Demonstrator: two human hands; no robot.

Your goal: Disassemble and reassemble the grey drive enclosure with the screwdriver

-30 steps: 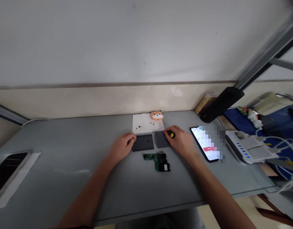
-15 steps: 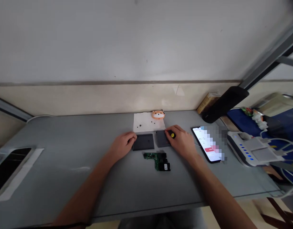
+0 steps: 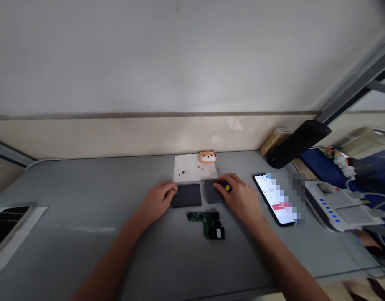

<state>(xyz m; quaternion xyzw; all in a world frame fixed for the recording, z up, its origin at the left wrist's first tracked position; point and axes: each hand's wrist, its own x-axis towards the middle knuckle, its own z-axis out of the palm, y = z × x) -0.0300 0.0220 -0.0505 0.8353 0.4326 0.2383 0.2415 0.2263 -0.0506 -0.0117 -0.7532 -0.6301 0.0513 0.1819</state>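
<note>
**Both hands at the two dark plates, right fingers closed on a yellow-capped tool**

Both forearms reach in from the bottom corners of the view and angle inward, wrists low over the grey table (image 3: 86,242). The left hand (image 3: 158,201) lies turned inward, its fingers (image 3: 170,190) loosely curled against the left edge of a dark grey plate (image 3: 186,195). They touch the plate, but whether they grip it I cannot tell. The right hand (image 3: 239,200) arches over a second, narrower dark plate (image 3: 211,193), its fingers (image 3: 234,186) closed around a black-handled tool (image 3: 222,184) with a yellow cap (image 3: 228,188). The tool's tip is hidden under the hand.

The two plates sit side by side with a narrow gap between them, just below a sheet of white paper (image 3: 192,169). Small black screws (image 3: 181,172) are scattered on that sheet, and an orange-and-white animal figurine (image 3: 207,157) sits at its far edge. A green circuit board (image 3: 205,223) with black components lies just nearer the person, below the plates and between the two forearms.

To the right, a smartphone (image 3: 269,198) lies on the table with its screen lit, showing 01:24 — part of the display is pixelated. Beyond it are a white device with blue lights (image 3: 336,205) and a black object (image 3: 299,144) leaning at the table's far corner.
</note>
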